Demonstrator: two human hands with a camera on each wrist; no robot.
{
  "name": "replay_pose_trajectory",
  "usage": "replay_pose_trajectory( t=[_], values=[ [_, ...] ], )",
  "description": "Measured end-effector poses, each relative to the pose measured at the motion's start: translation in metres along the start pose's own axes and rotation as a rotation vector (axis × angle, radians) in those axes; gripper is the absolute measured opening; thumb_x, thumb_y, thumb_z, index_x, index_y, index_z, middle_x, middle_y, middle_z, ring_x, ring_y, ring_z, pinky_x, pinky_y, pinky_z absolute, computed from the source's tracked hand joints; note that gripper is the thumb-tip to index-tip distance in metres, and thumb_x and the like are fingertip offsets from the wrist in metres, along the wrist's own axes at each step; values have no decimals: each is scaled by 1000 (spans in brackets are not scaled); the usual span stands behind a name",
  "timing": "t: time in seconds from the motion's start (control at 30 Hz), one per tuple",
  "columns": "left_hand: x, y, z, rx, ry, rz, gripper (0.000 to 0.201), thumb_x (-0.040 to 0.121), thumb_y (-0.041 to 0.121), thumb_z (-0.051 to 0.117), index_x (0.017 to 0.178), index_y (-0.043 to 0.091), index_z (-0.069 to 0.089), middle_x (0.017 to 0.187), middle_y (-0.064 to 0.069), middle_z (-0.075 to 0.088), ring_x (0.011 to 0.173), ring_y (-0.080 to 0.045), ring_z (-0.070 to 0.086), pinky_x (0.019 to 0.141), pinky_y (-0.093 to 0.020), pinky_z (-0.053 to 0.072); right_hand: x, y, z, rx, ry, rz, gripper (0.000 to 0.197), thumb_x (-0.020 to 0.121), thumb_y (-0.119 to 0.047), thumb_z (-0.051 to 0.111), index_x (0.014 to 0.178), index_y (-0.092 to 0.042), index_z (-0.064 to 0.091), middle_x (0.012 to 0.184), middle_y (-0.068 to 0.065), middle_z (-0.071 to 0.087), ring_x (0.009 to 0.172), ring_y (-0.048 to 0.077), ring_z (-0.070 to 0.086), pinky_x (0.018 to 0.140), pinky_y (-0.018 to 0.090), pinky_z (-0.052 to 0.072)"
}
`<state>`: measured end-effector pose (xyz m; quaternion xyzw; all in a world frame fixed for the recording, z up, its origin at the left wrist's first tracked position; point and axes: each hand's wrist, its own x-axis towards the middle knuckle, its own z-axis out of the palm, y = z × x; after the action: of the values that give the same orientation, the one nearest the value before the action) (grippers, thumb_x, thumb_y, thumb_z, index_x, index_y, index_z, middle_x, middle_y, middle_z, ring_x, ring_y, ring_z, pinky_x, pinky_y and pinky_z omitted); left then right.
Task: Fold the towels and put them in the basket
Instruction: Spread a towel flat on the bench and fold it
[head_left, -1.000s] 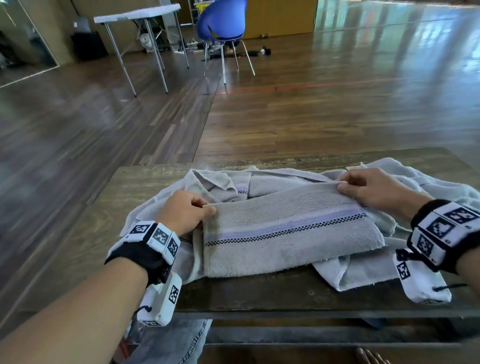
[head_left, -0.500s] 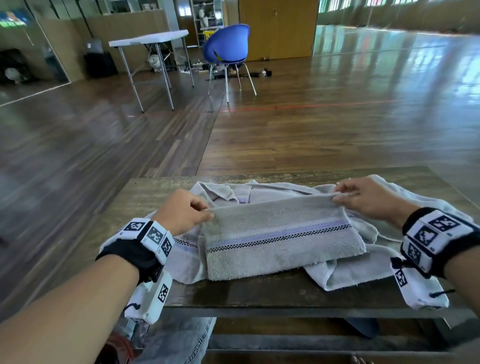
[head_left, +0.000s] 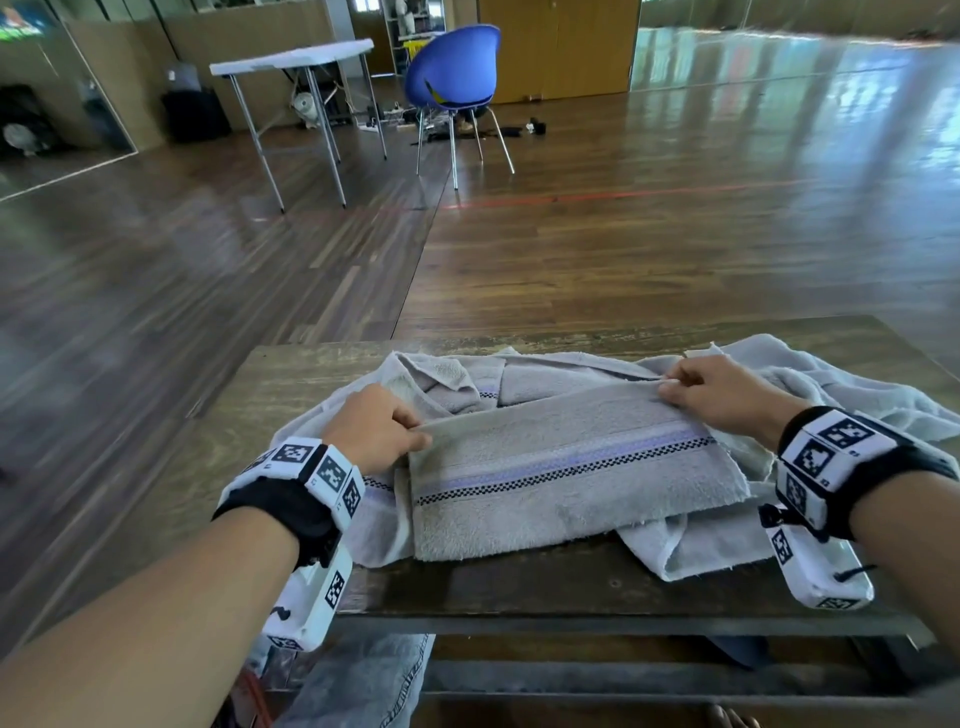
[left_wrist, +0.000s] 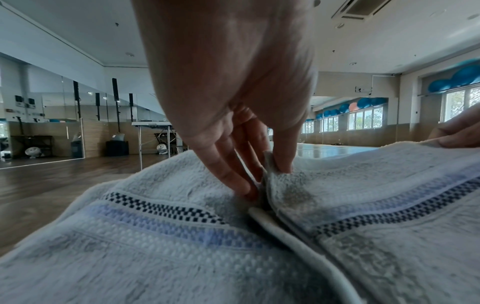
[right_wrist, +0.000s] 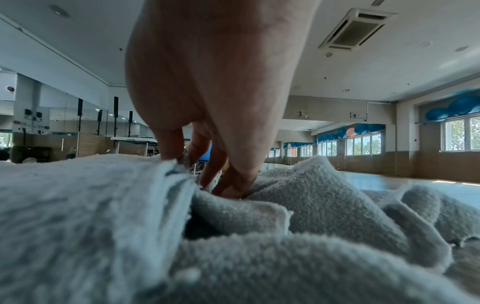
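Note:
A grey towel (head_left: 571, 478) with a purple and black checked stripe lies folded over on the wooden table (head_left: 519, 587), on top of other rumpled grey towels (head_left: 857, 395). My left hand (head_left: 410, 434) pinches its far left corner, thumb and fingers closed on the edge (left_wrist: 272, 164). At the far right corner my right hand (head_left: 670, 387) pinches the same folded edge (right_wrist: 179, 162). The towel's near edge rests on the table. No basket is in view.
Loose towels spill towards the table's right end and over its front edge (head_left: 701, 556). Beyond the table lies open wooden floor, with a blue chair (head_left: 452, 73) and a white folding table (head_left: 296, 57) far back.
The head view has tilted up. Both hands keep pinching the towel's far corners, and the right hand has drawn its corner slightly inward and up.

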<state>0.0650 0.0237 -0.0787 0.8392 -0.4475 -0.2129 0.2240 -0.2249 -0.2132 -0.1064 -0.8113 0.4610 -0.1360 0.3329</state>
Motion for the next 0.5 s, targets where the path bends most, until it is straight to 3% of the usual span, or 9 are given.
replay_pose_trajectory(
  t=[0.07, 0.13, 0.23, 0.3, 0.37, 0.43, 0.5],
  values=[
    [2, -2, 1, 2, -3, 0, 7, 84, 16, 79, 83, 9, 80, 81, -12, 77, 76, -34, 72, 76, -48, 60, 0, 1, -1, -8, 19, -23, 25, 97, -21, 67, 84, 0, 70, 91, 23, 71, 76, 25, 58, 72, 34, 45],
    [2, -3, 0, 2, 15, -1, 7, 84, 16, 79, 82, 9, 80, 79, -11, 77, 78, -34, 72, 75, -46, 60, -1, 3, -3, -10, 71, -65, 22, 95, -23, 70, 83, -4, 73, 89, 18, 73, 81, 30, 64, 76, 36, 49],
    [-1, 2, -6, 33, 76, 38, 7, 82, 17, 80, 79, 11, 79, 69, -4, 74, 56, -20, 66, 57, -28, 54, -8, -1, -12, 53, 149, -115, 10, 92, -20, 73, 82, -17, 74, 82, 6, 72, 76, 23, 64, 70, 34, 52],
    [-5, 11, -16, 35, 112, 95, 2, 81, 15, 81, 81, 13, 80, 66, 2, 73, 54, -11, 61, 53, -19, 46, -14, -8, -25, 67, 177, -162, 16, 90, -15, 75, 78, -26, 73, 78, -3, 71, 71, 14, 62, 66, 28, 49],
    [-12, 23, -30, 36, 166, 154, 9, 81, 13, 81, 89, 14, 79, 75, 1, 74, 62, -10, 66, 57, -18, 51, -21, -18, -42, 47, 236, -189, 20, 87, -14, 76, 76, -31, 73, 76, -8, 71, 71, 12, 62, 72, 28, 48],
    [-19, 38, -45, 7, 250, 211, 25, 80, 8, 79, 104, 13, 75, 92, -3, 75, 78, -15, 70, 73, -29, 59, -32, -33, -65, 61, 342, -220, 21, 85, -13, 77, 76, -31, 73, 72, -11, 70, 69, 13, 64, 72, 28, 50],
    [-27, 55, -60, -31, 357, 285, 36, 81, 5, 76, 116, 11, 71, 100, -5, 74, 88, -18, 70, 85, -35, 58, -45, -49, -85, 150, 403, -255, 17, 85, -10, 77, 80, -25, 73, 74, -4, 73, 65, 19, 71, 69, 34, 60]
  ],
)
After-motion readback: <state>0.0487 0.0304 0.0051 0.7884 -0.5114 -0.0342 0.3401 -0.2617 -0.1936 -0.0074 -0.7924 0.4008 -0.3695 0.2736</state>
